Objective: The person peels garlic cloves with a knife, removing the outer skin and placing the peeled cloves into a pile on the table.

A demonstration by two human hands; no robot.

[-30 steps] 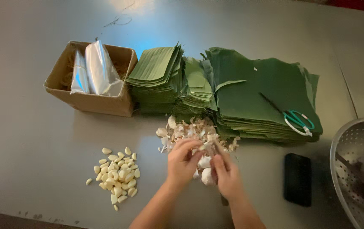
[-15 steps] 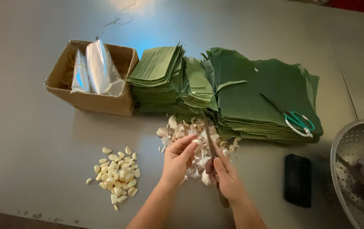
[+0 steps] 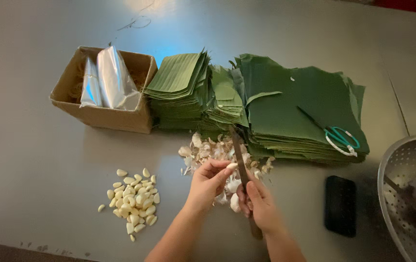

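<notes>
Garlic clove (image 3: 231,167) pinched in left hand (image 3: 208,184); right hand (image 3: 261,206) clamped on knife (image 3: 241,160).
Clove likely small, light, slippery once skinned: pinch its ends, clear of the blade.

The smooth grey counter (image 3: 33,145) has a dull metallic sheen, catching a soft glare toward 12 o'clock, and carries a matt brown cardboard box (image 3: 102,116) holding glossy, crinkled silvery plastic bags (image 3: 113,80). The stacked square green leaves (image 3: 285,104) look matt and finely ribbed, while the pile of peeled cream garlic cloves (image 3: 134,201) at 8 o'clock is smooth and faintly waxy beside dry papery garlic skins (image 3: 208,148). At 3 o'clock sit a perforated shiny metal colander (image 3: 402,160) and a flat matt black rectangular object (image 3: 340,205).
</notes>
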